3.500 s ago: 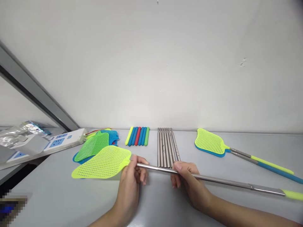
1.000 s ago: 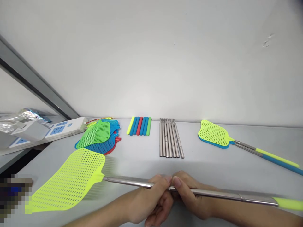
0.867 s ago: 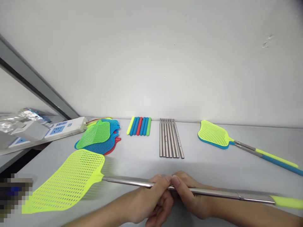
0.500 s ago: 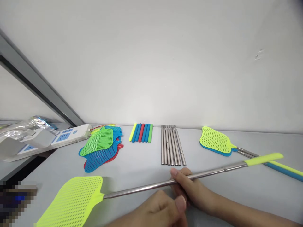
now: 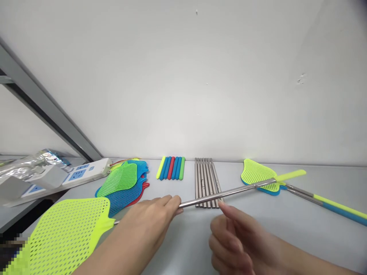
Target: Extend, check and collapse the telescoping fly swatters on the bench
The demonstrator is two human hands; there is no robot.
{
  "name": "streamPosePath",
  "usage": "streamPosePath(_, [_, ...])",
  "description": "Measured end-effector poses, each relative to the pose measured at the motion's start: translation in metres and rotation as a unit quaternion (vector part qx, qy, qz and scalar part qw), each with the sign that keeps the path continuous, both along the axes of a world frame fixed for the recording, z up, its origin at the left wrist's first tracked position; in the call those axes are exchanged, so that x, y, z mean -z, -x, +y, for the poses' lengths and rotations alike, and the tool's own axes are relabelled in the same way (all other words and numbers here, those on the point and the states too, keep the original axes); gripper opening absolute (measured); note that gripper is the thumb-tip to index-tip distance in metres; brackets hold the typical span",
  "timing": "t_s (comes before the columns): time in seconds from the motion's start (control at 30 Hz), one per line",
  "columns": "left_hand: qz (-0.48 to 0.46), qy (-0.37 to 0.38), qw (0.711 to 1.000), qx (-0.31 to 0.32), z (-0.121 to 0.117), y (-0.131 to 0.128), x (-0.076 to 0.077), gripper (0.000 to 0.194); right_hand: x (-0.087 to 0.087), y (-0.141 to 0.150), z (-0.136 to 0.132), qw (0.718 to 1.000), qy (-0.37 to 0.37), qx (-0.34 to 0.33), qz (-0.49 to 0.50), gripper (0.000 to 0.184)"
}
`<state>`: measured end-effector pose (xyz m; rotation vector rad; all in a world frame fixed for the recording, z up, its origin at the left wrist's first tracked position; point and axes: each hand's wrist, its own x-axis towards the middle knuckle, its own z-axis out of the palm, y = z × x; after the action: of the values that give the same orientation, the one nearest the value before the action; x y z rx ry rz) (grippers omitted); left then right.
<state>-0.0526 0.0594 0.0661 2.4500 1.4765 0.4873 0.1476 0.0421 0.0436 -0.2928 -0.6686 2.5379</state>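
While the left hand [image 5: 156, 214] alone grasps the rod [image 5: 229, 192] of the yellow swatter [image 5: 69, 231], slanted between the left and back edges of the bench [image 5: 186, 244], a slack grip could let it dip and scatter the steel tubes [image 5: 203, 183]; the right hand [image 5: 237, 240], fingers half curled, holds nothing.

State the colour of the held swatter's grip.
The grip is yellow-green, best seen in the head view.

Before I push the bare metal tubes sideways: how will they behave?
The metal tubes will probably roll, being round and lying on the flat table. Packed close, they'd likely jostle one another. Straight and metallic, they should stay stiff.
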Motion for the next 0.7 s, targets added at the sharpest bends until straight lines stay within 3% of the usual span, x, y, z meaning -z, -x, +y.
streamPosePath(0.17, [0.134,0.072,0.987,0.052,-0.001,-0.009,-0.019,0.021,-0.043,-0.031,0.015,0.994,-0.096,0.059,0.001,0.048])
streamPosePath(0.27, [0.2,0.078,0.972,0.1,-0.001,-0.012,-0.023,0.023,-0.049,-0.045,0.035,0.975,-0.155,0.144,-0.067,0.038])
streamPosePath(0.33, [0.206,0.064,0.97,0.116,-0.001,-0.01,-0.021,0.025,-0.043,-0.046,0.043,0.957,-0.194,0.118,-0.179,0.035])
streamPosePath(0.53, [0.182,0.031,0.974,0.134,0.001,-0.002,-0.013,0.029,-0.027,-0.037,0.036,0.887,-0.253,-0.11,-0.37,0.028])
streamPosePath(0.63, [0.177,0.023,0.973,0.146,0.001,-0.003,-0.008,0.03,-0.028,-0.038,0.034,0.849,-0.264,-0.139,-0.436,0.028])
streamPosePath(0.7, [0.188,0.013,0.97,0.155,0.001,-0.006,-0.005,0.029,-0.027,-0.039,0.035,0.84,-0.272,-0.14,-0.449,0.029])
